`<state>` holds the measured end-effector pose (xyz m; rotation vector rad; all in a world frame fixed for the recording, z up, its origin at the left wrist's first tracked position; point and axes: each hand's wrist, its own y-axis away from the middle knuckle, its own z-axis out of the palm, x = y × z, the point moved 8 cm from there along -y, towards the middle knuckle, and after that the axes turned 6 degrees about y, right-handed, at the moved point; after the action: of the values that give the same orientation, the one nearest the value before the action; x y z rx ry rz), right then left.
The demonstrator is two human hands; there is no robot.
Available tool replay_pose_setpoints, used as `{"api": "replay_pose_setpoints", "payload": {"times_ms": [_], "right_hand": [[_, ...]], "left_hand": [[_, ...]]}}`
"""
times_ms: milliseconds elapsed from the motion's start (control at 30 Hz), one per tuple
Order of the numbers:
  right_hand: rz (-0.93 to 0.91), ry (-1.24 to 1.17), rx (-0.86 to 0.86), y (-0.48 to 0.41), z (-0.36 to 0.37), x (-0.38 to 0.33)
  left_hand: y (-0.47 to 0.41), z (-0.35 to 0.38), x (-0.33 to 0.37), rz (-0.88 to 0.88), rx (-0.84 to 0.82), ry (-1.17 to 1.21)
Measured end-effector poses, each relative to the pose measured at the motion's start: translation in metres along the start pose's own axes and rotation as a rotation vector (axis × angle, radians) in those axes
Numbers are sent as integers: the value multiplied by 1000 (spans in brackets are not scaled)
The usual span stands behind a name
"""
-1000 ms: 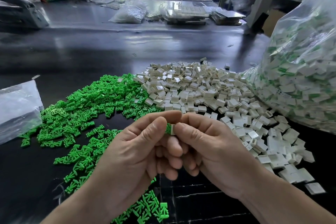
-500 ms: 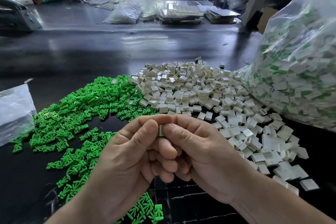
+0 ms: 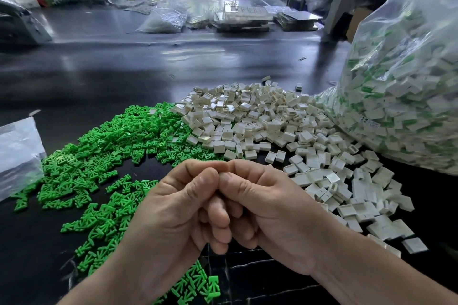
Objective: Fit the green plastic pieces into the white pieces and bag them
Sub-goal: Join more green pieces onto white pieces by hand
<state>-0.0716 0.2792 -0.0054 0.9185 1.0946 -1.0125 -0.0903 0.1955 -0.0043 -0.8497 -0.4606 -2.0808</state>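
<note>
The big clear bag [image 3: 409,94] at 2 o'clock is packed with white blocks showing green in them, so a great many pairs look fitted and bagged already. Much is left, though. A wide heap of loose green pieces [image 3: 104,151] lies on the dark counter [image 3: 124,69] from 9 to 11 o'clock of the hands, with a thinner trail running down to 6 o'clock. A heap of loose white pieces [image 3: 260,126] spreads from 12 round to 4 o'clock and lies against the foot of the bag. The two heaps touch at about 12 o'clock. By the look of those heaps, the job is somewhere in its middle, not near its end.

The left hand [image 3: 173,218] and right hand [image 3: 270,208] meet in the middle of the view, above the counter. Their fingers are curled in and their thumbs [image 3: 203,186] are pressed tip to tip under the forefingers. It reads as a push-together step, but nothing shows between the tips. Whether they pinch a piece, and which kind, cannot be told.

The bag is cut off by the top and right edges, so its mouth and fill level are out of sight. A flatter clear bag [image 3: 17,153] at 9 o'clock is cut by the left edge, and its contents are unclear. At 12 o'clock, the far clutter of trays and wrapped packs is too blurred to name.
</note>
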Motion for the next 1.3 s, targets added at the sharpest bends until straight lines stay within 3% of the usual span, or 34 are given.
{"api": "replay_pose_setpoints", "payload": {"times_ms": [100,333,467,533,600,700,767,833,1033,1300], "right_hand": [[-31,-28,11,-2,2,-2],[-64,-82,-13,-5,-12,-11],[-182,-347,82,-5,-59,-35],[-199,-344,217,-3,-87,-44],[-145,-98,342,2,-104,-48],[32,826,342,11,-94,-48],[180,1346,240,13,-83,-35],[289,1651,185,14,-74,-26],[202,1827,271,-1,-65,-24],[-20,1769,337,-9,-56,-17]], "left_hand": [[-1,-4,0,39,88,-33],[-3,-12,11,96,116,-212],[1,-33,40,233,267,-574],[6,-38,53,319,343,-845],[10,-32,58,374,348,-1235],[9,-19,40,313,238,-1794],[8,-15,32,257,231,-1929],[6,-13,29,241,226,-1998],[0,-16,21,189,232,-2182],[-3,-13,20,299,184,-2119]]}}
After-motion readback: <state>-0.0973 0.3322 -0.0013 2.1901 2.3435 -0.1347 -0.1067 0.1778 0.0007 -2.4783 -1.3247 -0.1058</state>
